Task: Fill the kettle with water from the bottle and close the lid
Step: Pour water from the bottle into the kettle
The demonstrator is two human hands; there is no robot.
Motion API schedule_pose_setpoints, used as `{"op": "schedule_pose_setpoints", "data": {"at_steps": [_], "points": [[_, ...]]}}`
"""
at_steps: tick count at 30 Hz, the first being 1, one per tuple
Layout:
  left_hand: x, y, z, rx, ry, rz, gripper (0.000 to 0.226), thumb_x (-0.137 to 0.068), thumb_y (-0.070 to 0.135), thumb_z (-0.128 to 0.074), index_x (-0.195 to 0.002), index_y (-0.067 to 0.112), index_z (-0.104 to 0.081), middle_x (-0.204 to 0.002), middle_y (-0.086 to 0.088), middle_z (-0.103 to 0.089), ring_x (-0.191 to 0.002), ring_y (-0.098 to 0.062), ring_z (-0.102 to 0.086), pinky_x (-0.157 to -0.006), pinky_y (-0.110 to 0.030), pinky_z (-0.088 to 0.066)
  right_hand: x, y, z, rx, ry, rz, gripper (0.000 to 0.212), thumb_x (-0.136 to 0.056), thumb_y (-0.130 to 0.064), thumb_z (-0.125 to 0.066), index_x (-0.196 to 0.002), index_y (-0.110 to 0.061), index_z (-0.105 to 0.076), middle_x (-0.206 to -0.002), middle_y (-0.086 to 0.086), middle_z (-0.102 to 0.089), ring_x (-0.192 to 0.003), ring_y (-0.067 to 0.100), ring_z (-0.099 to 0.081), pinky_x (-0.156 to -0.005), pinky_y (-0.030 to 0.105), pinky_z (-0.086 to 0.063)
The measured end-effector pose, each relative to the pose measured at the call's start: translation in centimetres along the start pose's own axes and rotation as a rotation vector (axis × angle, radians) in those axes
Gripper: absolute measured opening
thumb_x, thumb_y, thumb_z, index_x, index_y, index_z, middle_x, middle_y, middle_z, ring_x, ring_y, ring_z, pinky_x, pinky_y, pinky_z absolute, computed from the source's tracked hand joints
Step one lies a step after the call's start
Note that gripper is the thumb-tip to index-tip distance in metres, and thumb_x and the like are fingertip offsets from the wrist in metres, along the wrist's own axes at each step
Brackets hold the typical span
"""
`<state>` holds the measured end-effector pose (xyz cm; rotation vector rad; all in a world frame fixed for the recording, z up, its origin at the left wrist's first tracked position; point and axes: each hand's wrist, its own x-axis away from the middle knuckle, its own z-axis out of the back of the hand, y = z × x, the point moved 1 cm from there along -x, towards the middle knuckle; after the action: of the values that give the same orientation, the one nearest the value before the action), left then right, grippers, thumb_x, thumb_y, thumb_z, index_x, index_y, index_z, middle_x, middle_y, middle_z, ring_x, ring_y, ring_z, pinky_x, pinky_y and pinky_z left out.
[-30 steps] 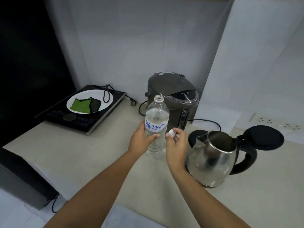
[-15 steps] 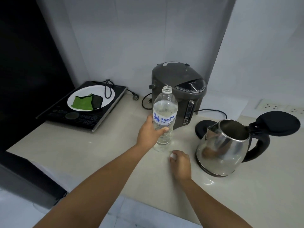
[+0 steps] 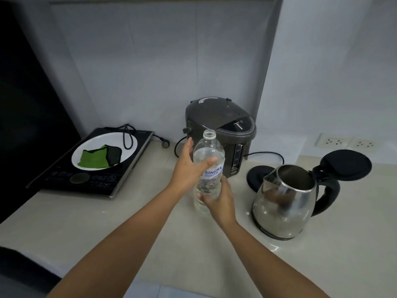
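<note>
A clear water bottle (image 3: 209,151) with a blue-lettered label stands upright at the middle of the counter, its cap off. My left hand (image 3: 187,171) wraps its upper part from the left, thumb across the front. My right hand (image 3: 221,201) grips its lower part from the right. To the right, apart from both hands, sits the steel kettle (image 3: 283,203) with a black handle. Its black lid (image 3: 345,164) is swung fully open. The bottle cap is not visible.
The kettle's round black base (image 3: 254,175) lies just behind it. A dark thermo pot (image 3: 221,123) stands behind the bottle, its cord (image 3: 264,154) trailing right. An induction cooktop (image 3: 90,181) at the left carries a white plate (image 3: 126,149) with a green cloth. Wall sockets (image 3: 333,141) are at back right.
My right hand lowered the white cap to the counter, then came up and took hold of the bottle's lower part. My left hand slid higher on the bottle.
</note>
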<state>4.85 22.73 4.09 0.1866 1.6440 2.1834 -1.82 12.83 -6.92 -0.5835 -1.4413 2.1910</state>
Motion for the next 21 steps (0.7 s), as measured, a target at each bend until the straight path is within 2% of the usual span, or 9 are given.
{"op": "schedule_pose_setpoints", "data": {"at_steps": [2,4,6,9,13,16,21], "points": [[-0.6,0.5,0.2,-0.076,-0.046,-0.002,0.107,-0.063,0.055,-0.081,-0.15,0.028,-0.025,-0.151,0.006,-0.041,-0.132,-0.012,-0.046,-0.108,-0.036,-0.042,-0.7,0.0,-1.0,-0.045,0.006,-0.04,0.09,-0.054,-0.044,-0.087,-0.132,-0.035,-0.044,-0.122,-0.01,-0.061,-0.115,0.015,-0.06,-0.097,0.044,-0.051],[-0.8,0.8,0.3,-0.129,-0.063,-0.016,0.102,-0.059,0.057,-0.081,-0.145,0.03,-0.034,-0.141,0.009,-0.052,-0.122,-0.01,-0.055,-0.101,-0.038,-0.049,-0.8,-0.5,-1.5,-0.044,0.018,-0.084,0.091,-0.054,-0.045,-0.088,-0.131,-0.032,-0.042,-0.123,-0.008,-0.06,-0.117,0.017,-0.054,-0.099,0.044,-0.048],[-0.7,1.1,0.4,-0.129,-0.053,-0.04,0.092,-0.063,0.05,-0.083,-0.142,0.028,-0.04,-0.134,0.011,-0.056,-0.115,-0.007,-0.058,-0.096,-0.03,-0.05,-0.9,-1.1,-1.7,-0.043,0.037,-0.126,0.086,-0.059,-0.039,-0.089,-0.128,-0.022,-0.041,-0.123,-0.003,-0.057,-0.118,0.022,-0.046,-0.097,0.041,-0.046],[-0.3,1.6,0.8,-0.121,-0.025,-0.058,0.076,-0.068,0.041,-0.083,-0.135,0.027,-0.049,-0.118,0.017,-0.06,-0.101,0.004,-0.059,-0.083,-0.016,-0.049,-0.9,-1.7,-1.5,0.002,0.067,-0.142,0.076,-0.062,-0.038,-0.088,-0.12,-0.015,-0.043,-0.117,0.002,-0.058,-0.114,0.026,-0.046,-0.092,0.046,-0.047],[0.3,2.3,1.1,-0.096,0.012,-0.081,0.059,-0.07,0.044,-0.081,-0.123,0.029,-0.061,-0.119,0.011,-0.068,-0.112,-0.005,-0.062,-0.096,-0.029,-0.051,0.4,-2.1,-0.8,-0.002,0.09,-0.142,0.066,-0.063,-0.04,-0.083,-0.112,-0.018,-0.045,-0.109,0.0,-0.059,-0.109,0.025,-0.047,-0.09,0.048,-0.048],[1.1,3.7,1.0,-0.035,0.042,-0.114,0.036,-0.076,0.037,-0.078,-0.108,0.023,-0.073,-0.105,0.009,-0.074,-0.104,-0.008,-0.068,-0.097,-0.039,-0.052,2.3,-2.1,0.3,-0.03,0.092,-0.126,0.06,-0.062,-0.039,-0.082,-0.106,-0.019,-0.047,-0.103,-0.002,-0.058,-0.104,0.022,-0.047,-0.087,0.047,-0.049],[4.5,6.5,-0.4,0.015,0.045,-0.165,0.028,-0.08,0.031,-0.076,-0.106,0.022,-0.074,-0.102,0.008,-0.075,-0.1,-0.006,-0.069,-0.095,-0.035,-0.053,5.5,-2.6,3.5,-0.076,0.094,-0.07,0.057,-0.061,-0.037,-0.081,-0.105,-0.022,-0.048,-0.099,-0.006,-0.058,-0.101,0.019,-0.048,-0.082,0.043,-0.051]]}}
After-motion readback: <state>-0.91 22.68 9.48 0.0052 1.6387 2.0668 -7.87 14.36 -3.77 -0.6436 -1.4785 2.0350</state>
